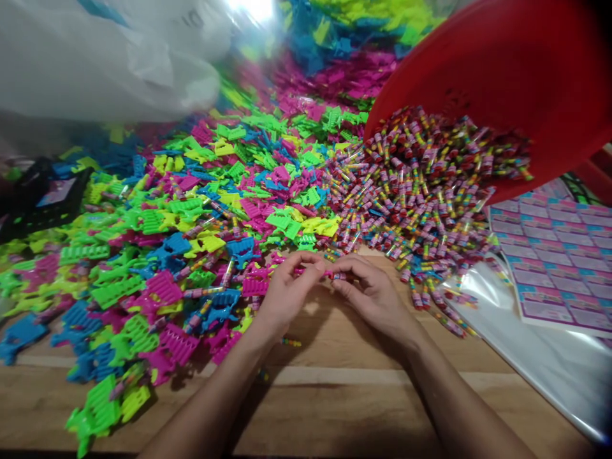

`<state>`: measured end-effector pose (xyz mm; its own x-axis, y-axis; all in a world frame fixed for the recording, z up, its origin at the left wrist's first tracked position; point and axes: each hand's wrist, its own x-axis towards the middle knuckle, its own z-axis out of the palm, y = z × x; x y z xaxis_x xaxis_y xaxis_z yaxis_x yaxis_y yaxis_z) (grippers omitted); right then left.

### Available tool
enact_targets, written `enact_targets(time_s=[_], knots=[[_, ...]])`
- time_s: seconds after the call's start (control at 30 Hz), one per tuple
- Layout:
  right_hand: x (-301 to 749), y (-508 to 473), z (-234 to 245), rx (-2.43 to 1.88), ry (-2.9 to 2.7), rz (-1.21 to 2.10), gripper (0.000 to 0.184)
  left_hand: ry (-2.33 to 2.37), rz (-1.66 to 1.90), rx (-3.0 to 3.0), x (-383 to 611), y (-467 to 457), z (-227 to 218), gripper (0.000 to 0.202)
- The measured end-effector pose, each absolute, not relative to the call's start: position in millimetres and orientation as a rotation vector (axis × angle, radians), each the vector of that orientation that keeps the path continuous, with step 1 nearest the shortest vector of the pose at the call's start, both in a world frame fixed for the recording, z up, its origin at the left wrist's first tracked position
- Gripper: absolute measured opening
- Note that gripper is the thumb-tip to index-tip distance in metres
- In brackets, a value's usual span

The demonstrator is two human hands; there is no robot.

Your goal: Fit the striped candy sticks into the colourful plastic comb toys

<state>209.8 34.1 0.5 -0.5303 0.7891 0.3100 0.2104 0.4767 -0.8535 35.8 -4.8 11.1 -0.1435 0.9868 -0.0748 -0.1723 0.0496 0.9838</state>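
Head view: the left hand (287, 296) and right hand (370, 296) pinch one wrapped striped candy stick (337, 275) between their fingertips, above a wooden tabletop (363, 357). Beyond the grip, more sticks (421, 185) lie heaped at a tilted red basin (497, 70); bright plastic clips (143, 287) lie leftward, a printed label sheet (554, 255) rightward.
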Motion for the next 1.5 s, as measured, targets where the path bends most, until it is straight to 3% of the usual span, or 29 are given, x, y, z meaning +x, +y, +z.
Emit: enact_targets(time_s=[0.23,0.63,1.0,1.13,1.37,1.5], knots=[[209,34,0,-0.855,-1.968,1.062,0.012,1.310,1.381,1.451,33,-5,11,0.016],[209,33,-3,-0.907,-1.717,1.334,0.020,1.348,1.444,1.708,35,-7,2,0.051],[209,38,-3,-0.870,-1.184,1.809,0.034,1.179,1.422,2.114,38,-13,-5,0.074],[207,38,-4,-0.933,-1.186,1.688,0.034,1.260,1.448,1.876,43,-13,-9,0.076],[209,36,2,-0.960,-1.579,1.338,0.022,1.183,1.374,0.963,44,-6,0,0.056],[212,36,11,-0.991,-1.798,1.160,0.026,1.076,1.417,0.680,41,-2,5,0.048]])
